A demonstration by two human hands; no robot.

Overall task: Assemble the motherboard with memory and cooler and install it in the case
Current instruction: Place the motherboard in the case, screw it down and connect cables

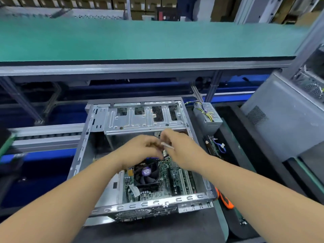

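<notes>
An open metal case (82, 146) lies flat in front of me with the green motherboard (164, 186) inside it. A black cooler fan (147, 174) with a purple hub label sits on the board. Memory sticks (184, 181) stand in their slots to the fan's right. Both hands hover over the far part of the board, fingertips together. My left hand (140, 149) and my right hand (182, 151) pinch a small white piece (167, 145) with a thin black cable (154, 162) trailing down toward the fan. The board under the hands is hidden.
A grey power supply (208, 120) with coloured wires stands right of the case. A small circuit board with a blue cable (219, 146) lies beside it. An orange-handled tool (226, 200) lies at the case's near right corner. A grey case panel (284, 120) leans at right. A green conveyor (140, 39) runs behind.
</notes>
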